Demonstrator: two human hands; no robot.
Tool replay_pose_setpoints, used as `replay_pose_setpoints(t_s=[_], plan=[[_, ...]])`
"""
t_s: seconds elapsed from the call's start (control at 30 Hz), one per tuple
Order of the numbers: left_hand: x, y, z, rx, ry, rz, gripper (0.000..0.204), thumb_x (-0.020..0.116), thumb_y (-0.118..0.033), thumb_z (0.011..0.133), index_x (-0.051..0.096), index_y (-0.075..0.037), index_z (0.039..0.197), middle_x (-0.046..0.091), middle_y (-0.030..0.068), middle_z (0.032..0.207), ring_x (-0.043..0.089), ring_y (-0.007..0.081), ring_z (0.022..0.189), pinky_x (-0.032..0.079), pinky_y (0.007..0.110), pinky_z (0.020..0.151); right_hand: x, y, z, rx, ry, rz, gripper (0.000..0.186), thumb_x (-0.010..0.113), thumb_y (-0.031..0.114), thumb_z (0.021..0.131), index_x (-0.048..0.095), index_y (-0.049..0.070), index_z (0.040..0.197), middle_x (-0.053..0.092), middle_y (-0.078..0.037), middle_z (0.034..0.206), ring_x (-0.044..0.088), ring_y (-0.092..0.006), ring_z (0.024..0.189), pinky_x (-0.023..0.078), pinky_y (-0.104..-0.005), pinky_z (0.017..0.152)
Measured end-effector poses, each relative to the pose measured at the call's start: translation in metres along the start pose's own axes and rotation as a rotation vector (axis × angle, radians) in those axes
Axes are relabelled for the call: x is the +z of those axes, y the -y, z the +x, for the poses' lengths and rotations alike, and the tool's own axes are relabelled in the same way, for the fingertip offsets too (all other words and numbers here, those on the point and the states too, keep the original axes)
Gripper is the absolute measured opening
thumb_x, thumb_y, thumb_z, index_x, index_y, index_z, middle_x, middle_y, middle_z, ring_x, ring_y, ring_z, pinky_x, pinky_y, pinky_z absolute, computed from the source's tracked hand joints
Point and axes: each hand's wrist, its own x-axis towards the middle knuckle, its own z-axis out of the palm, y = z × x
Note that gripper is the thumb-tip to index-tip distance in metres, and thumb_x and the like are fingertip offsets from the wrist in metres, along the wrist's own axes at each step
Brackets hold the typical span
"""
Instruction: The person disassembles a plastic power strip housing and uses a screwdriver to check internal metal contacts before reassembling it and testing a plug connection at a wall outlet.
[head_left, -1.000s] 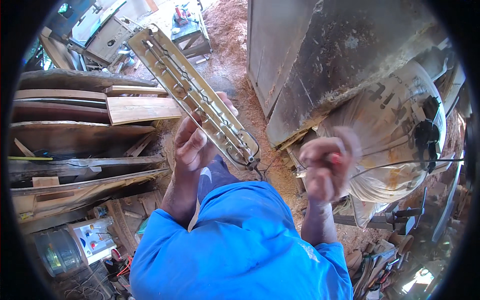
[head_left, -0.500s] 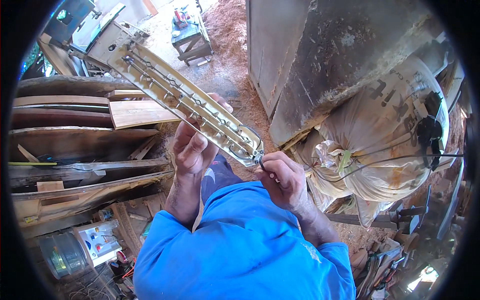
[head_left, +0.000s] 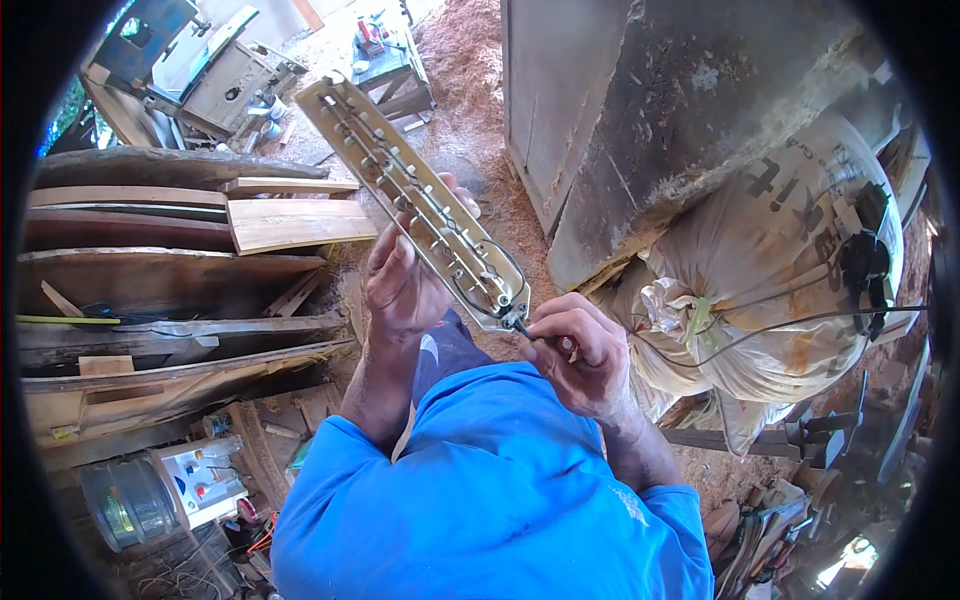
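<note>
A long, narrow power strip casing [head_left: 420,205], cream-coloured and opened up, slants from upper left toward my body. Inside it run metal contact strips and small posts, with a dark wire curving along the near end. My left hand [head_left: 405,285] grips the casing around its middle, thumb on the near side and fingertips showing beyond the far edge. At the casing's near end, my right hand [head_left: 580,355] pinches a short dark cord [head_left: 520,328] where it meets the casing. A small round end of something shows between the right hand's fingers, too small to name.
Stacked wooden boards [head_left: 130,265] fill the left side. A large tied white sack [head_left: 770,280] and a big worn panel [head_left: 680,130] stand on the right. A small work table [head_left: 390,70] is at the far side, near wood shavings [head_left: 460,60]. A clear round container [head_left: 125,505] sits lower left.
The far end of the power strip casing has swung right and now points more steeply away from me. Both hands have shifted slightly right, keeping their grips.
</note>
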Motion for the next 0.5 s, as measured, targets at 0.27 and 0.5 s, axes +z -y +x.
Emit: replay_pose_setpoints(t_s=[0.27, 0.5], plan=[[-0.038, -0.006, -0.038, 0.039, -0.208, 0.35, 0.058, 0.052, -0.035, 0.098, 0.043, 0.003, 0.141, 0.054, 0.0174, 0.137, 0.056, 0.0291, 0.122, 0.047, 0.042, 0.103, -0.056, 0.05, 0.006, -0.272, -0.336, -0.442, 0.03, 0.076, 0.006, 0.076, 0.066, 0.004, 0.104, 0.065, -0.015, 0.092, 0.066, -0.0315, 0.083, 0.054, -0.0374, 0.069], [0.007, 0.003, 0.016, 0.038, -0.014, 0.027, 0.064, 0.069, -0.031, 0.089, 0.047, 0.006, 0.137, 0.053, 0.019, 0.132, 0.054, 0.0313, 0.121, 0.046, 0.043, 0.101, -0.193, 0.226, 0.078, -0.64, -0.891, -1.541, 0.037, 0.069, 0.027, 0.089, 0.059, 0.0, 0.112, 0.063, -0.012, 0.103, 0.062, -0.0242, 0.086, 0.049, -0.0335, 0.068]])
